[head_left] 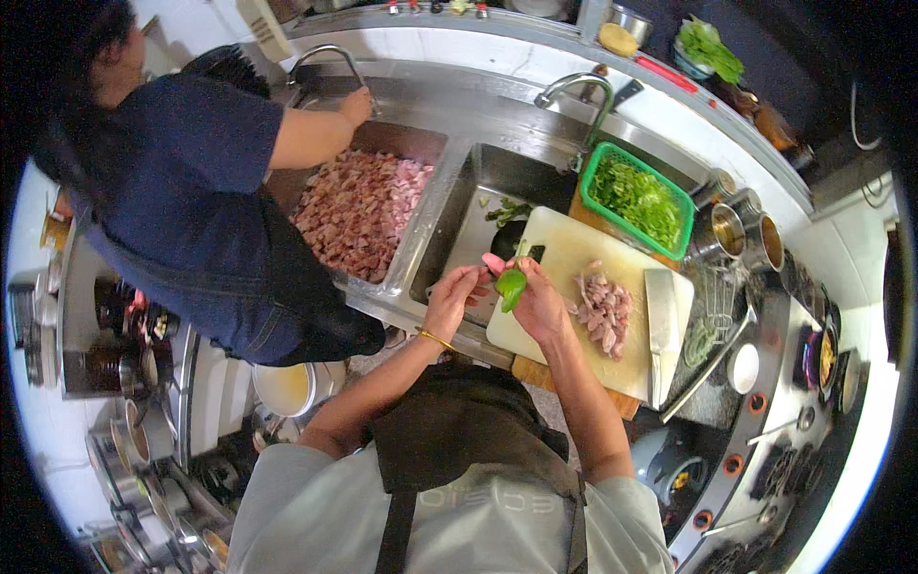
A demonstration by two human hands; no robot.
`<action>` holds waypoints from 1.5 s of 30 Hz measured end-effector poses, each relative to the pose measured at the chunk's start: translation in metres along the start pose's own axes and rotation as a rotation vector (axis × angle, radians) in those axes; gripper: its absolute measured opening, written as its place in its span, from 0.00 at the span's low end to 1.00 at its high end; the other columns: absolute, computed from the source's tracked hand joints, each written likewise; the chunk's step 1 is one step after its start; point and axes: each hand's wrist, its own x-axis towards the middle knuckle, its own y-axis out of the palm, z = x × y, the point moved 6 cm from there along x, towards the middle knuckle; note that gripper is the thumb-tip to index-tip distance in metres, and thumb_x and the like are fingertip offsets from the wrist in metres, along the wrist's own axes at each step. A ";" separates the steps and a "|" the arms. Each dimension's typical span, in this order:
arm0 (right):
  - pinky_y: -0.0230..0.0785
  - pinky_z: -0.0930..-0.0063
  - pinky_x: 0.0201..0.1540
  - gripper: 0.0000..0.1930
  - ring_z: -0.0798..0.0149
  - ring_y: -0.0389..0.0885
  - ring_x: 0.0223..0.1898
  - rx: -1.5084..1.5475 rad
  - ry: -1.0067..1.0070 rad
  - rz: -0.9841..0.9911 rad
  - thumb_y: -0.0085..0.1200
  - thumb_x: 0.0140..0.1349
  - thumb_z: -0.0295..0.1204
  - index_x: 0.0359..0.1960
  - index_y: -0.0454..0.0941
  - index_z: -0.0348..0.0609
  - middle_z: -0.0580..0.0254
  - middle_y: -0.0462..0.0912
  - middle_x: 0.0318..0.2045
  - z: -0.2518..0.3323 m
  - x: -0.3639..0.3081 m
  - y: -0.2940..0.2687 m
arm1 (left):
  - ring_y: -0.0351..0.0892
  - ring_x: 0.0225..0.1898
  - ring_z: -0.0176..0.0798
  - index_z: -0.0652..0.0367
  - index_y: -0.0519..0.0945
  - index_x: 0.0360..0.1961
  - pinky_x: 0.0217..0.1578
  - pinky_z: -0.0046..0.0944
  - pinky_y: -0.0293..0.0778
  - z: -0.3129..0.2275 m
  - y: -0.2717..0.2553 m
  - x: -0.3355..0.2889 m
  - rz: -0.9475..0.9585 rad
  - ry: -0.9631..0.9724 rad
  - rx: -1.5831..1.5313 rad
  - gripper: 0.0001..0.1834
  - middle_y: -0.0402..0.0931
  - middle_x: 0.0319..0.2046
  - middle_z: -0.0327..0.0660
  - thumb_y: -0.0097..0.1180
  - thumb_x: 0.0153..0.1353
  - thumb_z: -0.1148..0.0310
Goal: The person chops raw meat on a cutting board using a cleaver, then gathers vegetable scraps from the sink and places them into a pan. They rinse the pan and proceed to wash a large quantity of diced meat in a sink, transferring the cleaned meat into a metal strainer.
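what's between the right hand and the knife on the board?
In the head view, a heap of cut meat on the pale cutting board lies between the right hand, holding a green leaf, and the knife.

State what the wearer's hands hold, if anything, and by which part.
Right hand: a leafy green, apparently by its stem. Left hand: cannot be told.

room: over sink basin (pixel 469 230), depth unclear | obstacles: tap (pixel 609 96), knife (pixel 661 311), basket (pixel 685 230)
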 end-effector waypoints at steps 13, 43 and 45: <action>0.68 0.68 0.54 0.18 0.65 0.78 0.51 -0.449 0.026 0.041 0.47 0.71 0.44 0.48 0.76 0.44 0.59 0.82 0.51 0.024 0.029 0.008 | 0.78 0.55 0.39 0.59 0.73 0.58 0.50 0.37 0.77 -0.025 0.007 -0.001 0.232 -0.311 -0.477 0.20 0.77 0.53 0.44 0.57 0.65 0.72; 0.74 0.77 0.40 0.17 0.69 0.81 0.41 -1.197 0.035 0.283 0.53 0.69 0.29 0.57 0.71 0.43 0.62 0.80 0.47 -0.012 -0.029 -0.033 | 0.78 0.53 0.42 0.60 0.75 0.56 0.58 0.41 0.74 0.131 -0.085 -0.126 -0.261 -0.341 -1.056 0.17 0.77 0.53 0.43 0.51 0.69 0.67; 0.74 0.77 0.38 0.15 0.68 0.82 0.39 -1.194 0.090 0.286 0.51 0.70 0.28 0.57 0.72 0.42 0.61 0.81 0.45 -0.009 -0.038 -0.058 | 0.78 0.52 0.46 0.64 0.76 0.55 0.55 0.44 0.77 0.180 -0.128 -0.188 -0.444 -0.256 -0.950 0.17 0.77 0.51 0.49 0.47 0.70 0.67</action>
